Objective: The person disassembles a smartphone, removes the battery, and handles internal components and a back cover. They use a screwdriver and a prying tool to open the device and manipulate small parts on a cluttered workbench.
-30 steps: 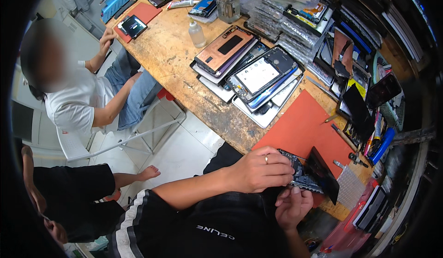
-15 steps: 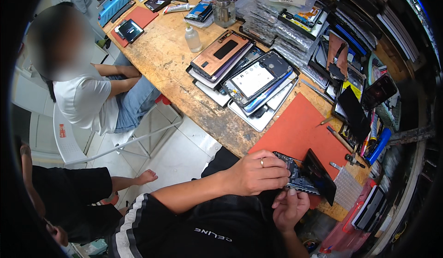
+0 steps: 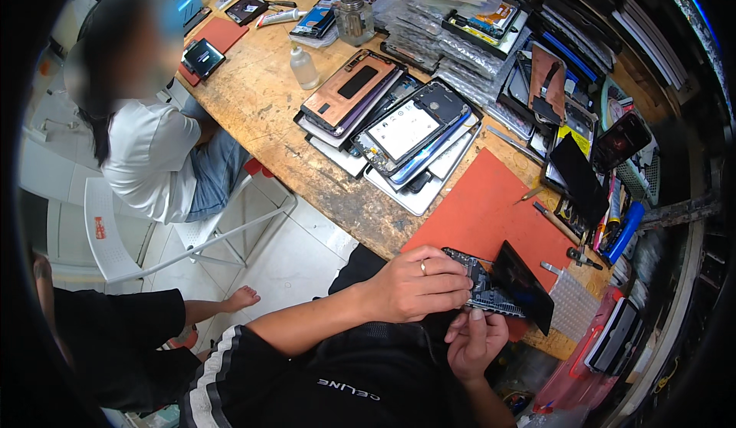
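Okay, left hand (image 3: 428, 284) has its grip closed on the opened device (image 3: 489, 298), right hand (image 3: 477, 341) pinches its lower edge, and it's right at the orange mat (image 3: 491, 209)'s near side.

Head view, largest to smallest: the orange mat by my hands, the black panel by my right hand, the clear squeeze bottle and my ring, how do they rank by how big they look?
1. Orange mat
2. Black panel
3. Clear squeeze bottle
4. Ring
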Tool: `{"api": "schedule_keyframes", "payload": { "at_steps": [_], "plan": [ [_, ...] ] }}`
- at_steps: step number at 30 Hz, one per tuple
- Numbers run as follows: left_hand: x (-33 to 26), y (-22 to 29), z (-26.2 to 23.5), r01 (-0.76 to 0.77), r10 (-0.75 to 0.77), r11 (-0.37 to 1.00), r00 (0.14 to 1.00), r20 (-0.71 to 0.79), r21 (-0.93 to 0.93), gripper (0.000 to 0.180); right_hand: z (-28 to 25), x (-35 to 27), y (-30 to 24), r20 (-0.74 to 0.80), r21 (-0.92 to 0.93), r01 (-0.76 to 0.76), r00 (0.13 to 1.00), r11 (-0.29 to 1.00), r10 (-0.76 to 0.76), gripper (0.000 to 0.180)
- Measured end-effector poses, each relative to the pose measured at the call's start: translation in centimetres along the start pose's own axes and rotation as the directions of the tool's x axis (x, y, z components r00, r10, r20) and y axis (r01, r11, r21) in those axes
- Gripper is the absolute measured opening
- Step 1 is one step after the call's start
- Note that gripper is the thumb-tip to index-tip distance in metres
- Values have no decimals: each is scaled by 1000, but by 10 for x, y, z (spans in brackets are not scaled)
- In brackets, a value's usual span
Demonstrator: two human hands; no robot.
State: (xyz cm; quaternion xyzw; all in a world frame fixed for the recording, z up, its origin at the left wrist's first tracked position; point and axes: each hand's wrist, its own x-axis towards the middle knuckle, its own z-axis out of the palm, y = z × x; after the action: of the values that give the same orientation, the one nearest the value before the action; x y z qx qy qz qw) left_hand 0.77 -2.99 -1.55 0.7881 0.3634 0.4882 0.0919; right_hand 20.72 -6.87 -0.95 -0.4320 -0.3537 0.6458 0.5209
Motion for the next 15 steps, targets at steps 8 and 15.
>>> {"api": "schedule_keyframes", "payload": {
  "at_steps": [8, 15],
  "plan": [
    [-1, 0, 0, 2, -2, 1000, 1000, -3, 22, 17, -5, -1, 1, 53, -61, -3, 999, 998, 6, 16],
    [3, 0, -6, 3, -4, 999, 1000, 27, 47, 13, 0, -3, -3, 37, -50, -45, 998, 998, 47, 15]
  ]
}}
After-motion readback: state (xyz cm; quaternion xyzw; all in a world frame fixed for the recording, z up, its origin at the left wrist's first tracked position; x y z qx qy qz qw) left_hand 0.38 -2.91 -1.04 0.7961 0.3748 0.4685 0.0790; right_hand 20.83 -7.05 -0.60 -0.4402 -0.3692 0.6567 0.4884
